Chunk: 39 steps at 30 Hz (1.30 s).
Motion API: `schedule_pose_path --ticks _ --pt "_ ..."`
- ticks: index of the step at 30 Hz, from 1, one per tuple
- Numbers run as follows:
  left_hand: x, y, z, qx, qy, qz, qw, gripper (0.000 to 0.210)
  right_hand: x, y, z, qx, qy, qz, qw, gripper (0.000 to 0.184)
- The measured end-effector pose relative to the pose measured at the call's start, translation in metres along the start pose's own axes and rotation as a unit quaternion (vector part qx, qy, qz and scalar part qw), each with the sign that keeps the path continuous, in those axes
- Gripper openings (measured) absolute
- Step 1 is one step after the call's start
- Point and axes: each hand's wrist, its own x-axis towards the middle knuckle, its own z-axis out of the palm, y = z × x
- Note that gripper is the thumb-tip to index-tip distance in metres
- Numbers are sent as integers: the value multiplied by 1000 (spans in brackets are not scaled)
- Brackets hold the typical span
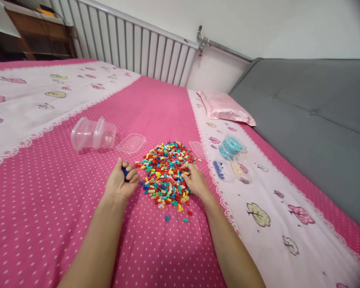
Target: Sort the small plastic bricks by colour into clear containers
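A mound of small coloured toy bricks (pixel 165 172) lies on the pink dotted bedspread in front of me. At its left side my left hand (pixel 123 178) is turned palm up, fingers curled around several dark blue bricks (pixel 125 173). My right hand (pixel 195 180) reaches over the mound's right edge, its fingertips among the bricks. A gap shows between its thumb and forefinger, and no brick is clearly held there. A few stray bricks, among them a blue brick (pixel 167 218) and a green brick (pixel 185 220), lie just nearer to me than the mound.
Clear plastic tubs (pixel 88 134) lie nested on their side at left, beside a clear lid (pixel 132 143). Another lid (pixel 198 149) is right of the mound. Farther right are a tub of turquoise bricks (pixel 231 146) and a clear container with blue bricks (pixel 219 169) and pale yellow ones.
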Motion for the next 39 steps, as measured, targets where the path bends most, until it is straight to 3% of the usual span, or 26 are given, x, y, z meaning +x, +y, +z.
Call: schedule_pose_path --ticks 11,19,24,27,31,39 --pt "-1 1 0 -7 1 -1 1000 36 -2 -9 -4 49 2 30 998 17" --pt "0 1 0 -1 2 -2 1000 36 -2 3 -7 40 4 79 996 21" --pt "2 1 -1 -2 -1 -2 1000 35 -1 1 -9 -40 34 10 999 28" --pt "1 1 -1 -3 5 -4 1000 35 0 -2 -6 -81 5 -31 996 30" --pt "0 2 -1 -6 0 -5 1000 36 1 -1 -1 -99 -20 -13 995 27" --pt "-1 4 0 -6 5 2 1000 35 0 -1 -1 -72 9 -13 997 10"
